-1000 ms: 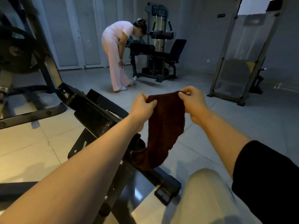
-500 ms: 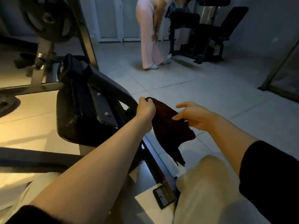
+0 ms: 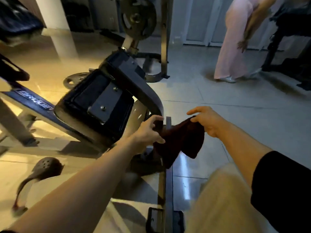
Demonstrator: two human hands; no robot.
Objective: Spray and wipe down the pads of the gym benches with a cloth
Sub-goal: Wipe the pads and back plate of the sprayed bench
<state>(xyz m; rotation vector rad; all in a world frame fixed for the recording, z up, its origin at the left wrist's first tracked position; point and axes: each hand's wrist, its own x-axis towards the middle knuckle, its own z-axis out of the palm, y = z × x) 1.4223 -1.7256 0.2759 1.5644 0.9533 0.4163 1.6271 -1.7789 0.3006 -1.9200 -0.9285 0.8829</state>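
A dark maroon cloth (image 3: 180, 142) hangs bunched between my two hands, in front of me and just above the floor. My left hand (image 3: 148, 133) pinches its left edge between thumb and fingers. My right hand (image 3: 206, 121) holds its upper right corner with curled fingers, the index finger sticking out. Just left of my left hand is a black padded bench part (image 3: 94, 103), seen from its underside with a grey metal mounting plate (image 3: 106, 101) bolted on. The pad's top surface is hidden. No spray bottle is in view.
A curved dark steel frame arm (image 3: 148, 95) runs from the pad down to a floor rail (image 3: 165, 190) between my knees. A weight plate (image 3: 139, 17) hangs on an upright behind. A person in pink (image 3: 235, 39) bends over another machine at the far right. Tiled floor lies to the right.
My view has turned left and down, bringing the pad's underside close. The cloth went from stretched out to bunched and lower, and my right hand has taken hold of it again.
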